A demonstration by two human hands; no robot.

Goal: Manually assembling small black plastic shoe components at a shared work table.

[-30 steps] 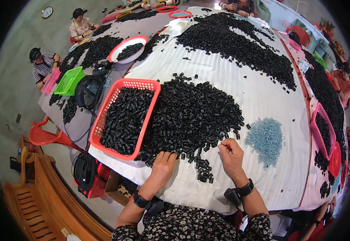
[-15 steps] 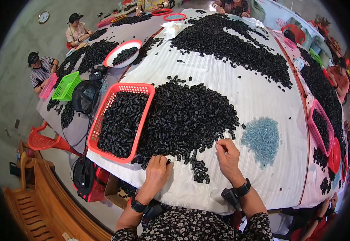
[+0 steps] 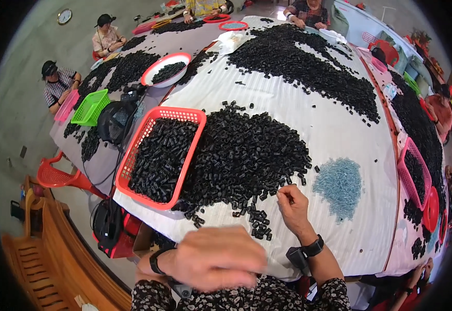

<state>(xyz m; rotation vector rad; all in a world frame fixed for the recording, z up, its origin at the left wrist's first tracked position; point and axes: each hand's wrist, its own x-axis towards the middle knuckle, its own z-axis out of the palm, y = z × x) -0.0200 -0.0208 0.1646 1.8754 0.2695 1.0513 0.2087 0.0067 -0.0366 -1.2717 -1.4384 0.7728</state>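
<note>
My left hand [image 3: 215,256], blurred by motion, is raised in front of my body, large in view with its back showing. Its fingers are smeared, and I cannot see whether anything is in them. My right hand [image 3: 292,203] hovers at the near right edge of a large heap of small black cylindrical caps [image 3: 246,150], thumb and fingertips pinched together. Whatever they hold is hidden. To the right of this hand lies a pile of small clear bluish pieces [image 3: 338,187]. A few stray black caps [image 3: 259,223] trail toward me between my hands.
A red plastic basket [image 3: 201,137] full of black caps stands left of the heap. Beyond are a second long black heap [image 3: 309,70] and a white red-rimmed bowl [image 3: 177,78]. A pink basket [image 3: 424,194] stands at the right. Other people sit around the table.
My left hand has left the heap's near edge and come up and toward me, to the right. My right hand stays almost in place, still pinched. The whole view has shifted slightly.
</note>
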